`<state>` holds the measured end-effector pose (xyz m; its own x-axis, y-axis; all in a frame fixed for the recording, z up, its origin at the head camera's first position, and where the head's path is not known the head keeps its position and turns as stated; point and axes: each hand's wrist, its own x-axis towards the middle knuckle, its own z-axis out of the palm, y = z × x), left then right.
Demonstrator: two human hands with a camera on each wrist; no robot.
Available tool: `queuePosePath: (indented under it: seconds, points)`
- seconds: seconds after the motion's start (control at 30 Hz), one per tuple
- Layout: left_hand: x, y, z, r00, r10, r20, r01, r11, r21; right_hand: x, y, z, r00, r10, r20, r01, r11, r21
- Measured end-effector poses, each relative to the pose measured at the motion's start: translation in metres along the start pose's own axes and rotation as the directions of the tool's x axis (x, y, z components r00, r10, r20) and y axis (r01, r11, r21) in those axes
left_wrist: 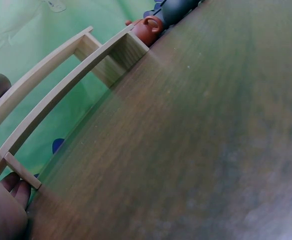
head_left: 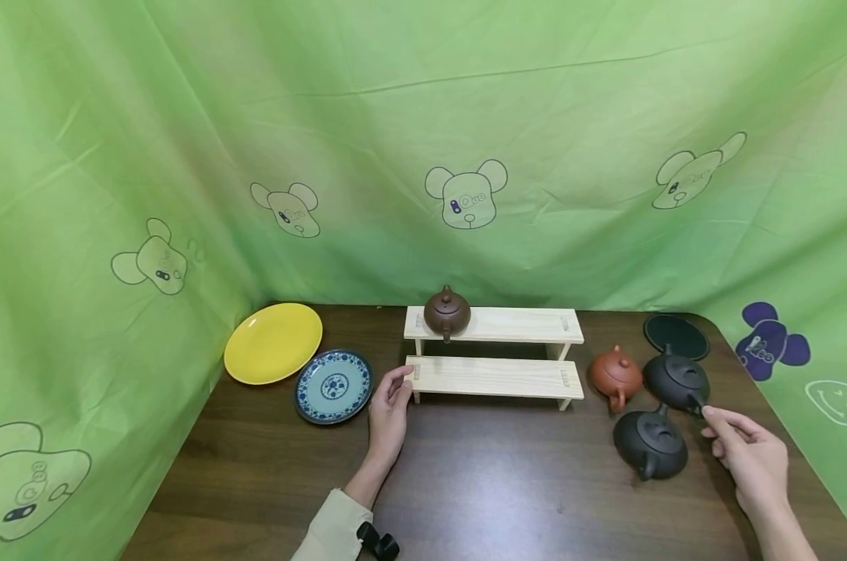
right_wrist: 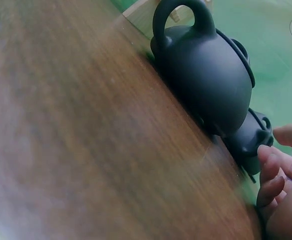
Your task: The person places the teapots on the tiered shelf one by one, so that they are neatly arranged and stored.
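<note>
My left hand (head_left: 388, 417) grips the left end of the front wooden shelf (head_left: 496, 377); in the left wrist view its fingers are by the leg. A dark brown teapot (head_left: 447, 312) sits at the left of the rear wooden shelf (head_left: 524, 324). On the right, my right hand (head_left: 753, 460) pinches the handle of the farther black teapot (head_left: 675, 380), thumb and forefinger together there. A second black teapot (head_left: 650, 446) stands nearer, large in the right wrist view with its looped handle (right_wrist: 160, 22). Beside them is a reddish-orange teapot (head_left: 615, 375).
A yellow plate (head_left: 273, 344) and a blue patterned plate (head_left: 334, 386) lie on the left of the brown table (head_left: 493, 475). At the back right lies a dark round plate (head_left: 665, 331). A green printed curtain (head_left: 367, 140) hangs around the table's back and sides.
</note>
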<state>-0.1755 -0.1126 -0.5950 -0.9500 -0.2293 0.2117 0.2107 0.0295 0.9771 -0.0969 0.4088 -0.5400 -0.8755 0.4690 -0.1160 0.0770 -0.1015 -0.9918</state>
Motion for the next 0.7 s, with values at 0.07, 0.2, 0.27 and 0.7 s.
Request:
queuePosePath:
  seconds: [0.07, 0.2, 0.27, 0.7]
  points:
    - [-0.003, 0.013, 0.002, 1.0, -0.022, -0.002, 0.022, 1.0, 0.011, 0.0, 0.002, -0.001, 1.0, -0.01, 0.015, 0.01, 0.999, -0.033]
    - [-0.008, 0.038, 0.005, 0.997, -0.076, -0.008, 0.076, 0.997, 0.015, 0.001, 0.004, -0.001, 0.999, -0.026, 0.036, 0.029, 0.997, -0.075]
    - [-0.01, 0.044, 0.006, 0.996, -0.091, -0.014, 0.092, 0.996, 0.023, 0.002, 0.004, -0.001, 0.998, -0.039, 0.043, 0.043, 0.994, -0.102]
    - [-0.01, 0.025, 0.004, 0.996, 0.091, -0.01, -0.091, 0.996, 0.021, 0.004, 0.004, -0.003, 0.998, -0.046, 0.044, 0.053, 0.987, -0.155]
